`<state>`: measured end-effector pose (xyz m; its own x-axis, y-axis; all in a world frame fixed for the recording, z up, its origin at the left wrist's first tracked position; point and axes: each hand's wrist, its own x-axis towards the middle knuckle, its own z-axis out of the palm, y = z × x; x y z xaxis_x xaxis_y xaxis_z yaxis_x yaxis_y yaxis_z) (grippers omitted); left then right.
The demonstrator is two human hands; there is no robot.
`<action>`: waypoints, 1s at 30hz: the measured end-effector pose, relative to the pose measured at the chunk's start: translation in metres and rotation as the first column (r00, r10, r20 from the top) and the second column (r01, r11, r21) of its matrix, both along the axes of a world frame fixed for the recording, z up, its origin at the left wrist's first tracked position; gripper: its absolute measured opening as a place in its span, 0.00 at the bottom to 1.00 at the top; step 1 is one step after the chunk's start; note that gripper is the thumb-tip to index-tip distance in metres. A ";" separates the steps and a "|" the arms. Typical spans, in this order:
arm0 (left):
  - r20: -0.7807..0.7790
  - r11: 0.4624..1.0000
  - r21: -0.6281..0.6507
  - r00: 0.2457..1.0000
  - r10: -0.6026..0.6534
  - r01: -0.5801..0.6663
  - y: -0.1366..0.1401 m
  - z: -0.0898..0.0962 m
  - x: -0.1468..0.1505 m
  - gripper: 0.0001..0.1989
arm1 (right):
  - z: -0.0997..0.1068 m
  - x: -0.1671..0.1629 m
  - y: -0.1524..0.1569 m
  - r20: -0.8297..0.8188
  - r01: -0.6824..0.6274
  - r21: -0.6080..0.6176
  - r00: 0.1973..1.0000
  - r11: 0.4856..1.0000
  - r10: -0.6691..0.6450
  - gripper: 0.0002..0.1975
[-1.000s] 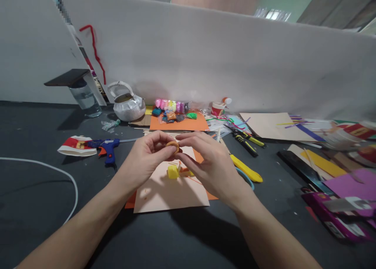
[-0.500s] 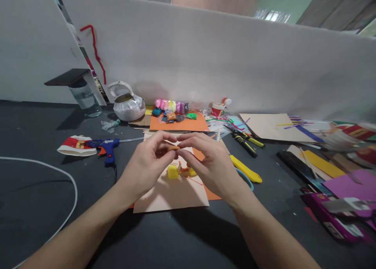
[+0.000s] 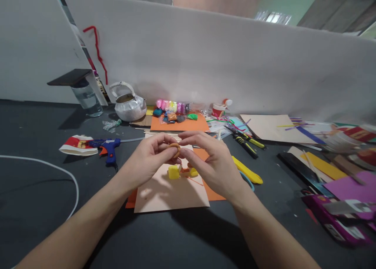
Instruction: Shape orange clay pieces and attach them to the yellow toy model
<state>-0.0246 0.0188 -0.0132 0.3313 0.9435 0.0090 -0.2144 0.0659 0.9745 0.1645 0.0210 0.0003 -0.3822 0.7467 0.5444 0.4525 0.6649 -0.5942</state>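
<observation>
Pinched at my left hand's (image 3: pixel 149 155) fingertips is a small round orange piece (image 3: pixel 177 145), which looks like modelling clay shaped as a ring or disc. My right hand (image 3: pixel 213 159) has its thumb and index fingertips on the right edge of that piece. Below, a yellow block (image 3: pixel 173 172) lies on a pale sheet of card (image 3: pixel 173 200). Beside it are small orange parts (image 3: pixel 185 170) and a second yellow piece (image 3: pixel 193 172), partly behind my right thumb.
A blue glue gun (image 3: pixel 110 149) lies to the left. Right of my hands are a yellow cutter knife (image 3: pixel 248 172) and black-yellow pliers (image 3: pixel 246 147). Clay packets (image 3: pixel 172 116), a kettle (image 3: pixel 130 107) and a water jar (image 3: pixel 88 100) stand behind. Purple paper (image 3: pixel 355 188) sits far right.
The orange piece has been tilted up, so its round face now shows instead of its edge. Both hands stay close together over the card.
</observation>
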 end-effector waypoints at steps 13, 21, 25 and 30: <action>0.102 0.995 -0.095 0.995 -0.017 0.027 -0.001 0.002 0.000 0.10 | -0.003 0.001 0.001 0.152 -0.055 0.209 0.988 0.976 0.023 0.14; 0.075 0.998 -0.059 0.997 0.031 -0.027 0.001 -0.001 -0.002 0.10 | 0.001 0.001 0.000 0.191 -0.118 0.176 0.978 0.977 0.084 0.16; 0.111 0.996 -0.072 0.992 0.066 -0.058 0.001 -0.002 0.002 0.09 | -0.003 0.000 0.000 0.159 -0.087 0.167 0.985 0.982 0.060 0.16; 0.152 0.993 -0.106 0.986 0.065 -0.049 -0.004 0.001 0.007 0.09 | -0.009 -0.002 0.002 0.130 -0.023 0.194 0.991 0.981 -0.003 0.13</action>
